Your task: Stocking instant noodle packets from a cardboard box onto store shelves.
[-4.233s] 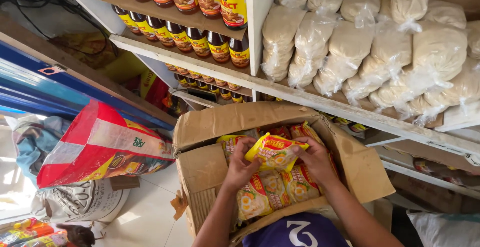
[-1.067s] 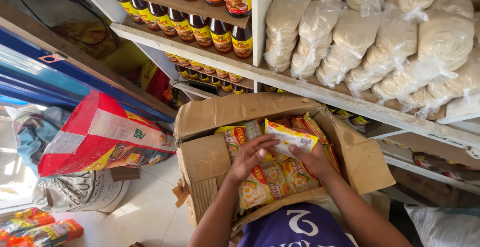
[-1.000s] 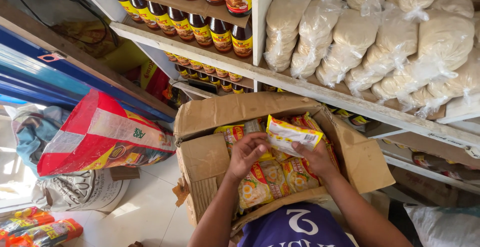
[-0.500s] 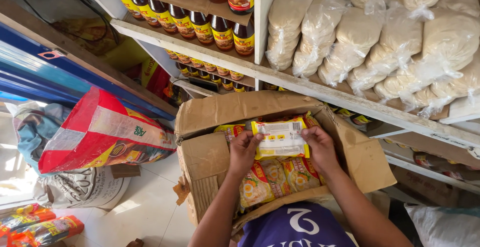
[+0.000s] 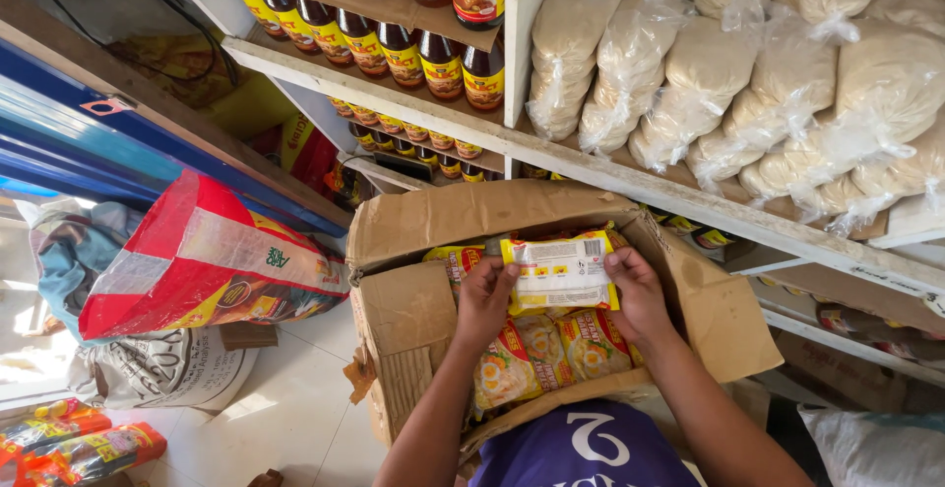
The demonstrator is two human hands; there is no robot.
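The yellow noodle packet point(image 5: 559, 272) now lies flat and level above the open cardboard box point(image 5: 413, 310), turned from its earlier tilt. The left hand point(image 5: 486, 295) and right hand point(image 5: 638, 290) pinch its two ends, fingers closed on it. More packets point(image 5: 551, 349) fill the box below.

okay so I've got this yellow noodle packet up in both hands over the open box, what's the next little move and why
Probably lift the yellow packet clear of the cardboard box and toward the shelves. Your left hand and right hand pinch its two ends, it sits above the packets still in the box, and the flaps stand open, so nothing blocks the way up.
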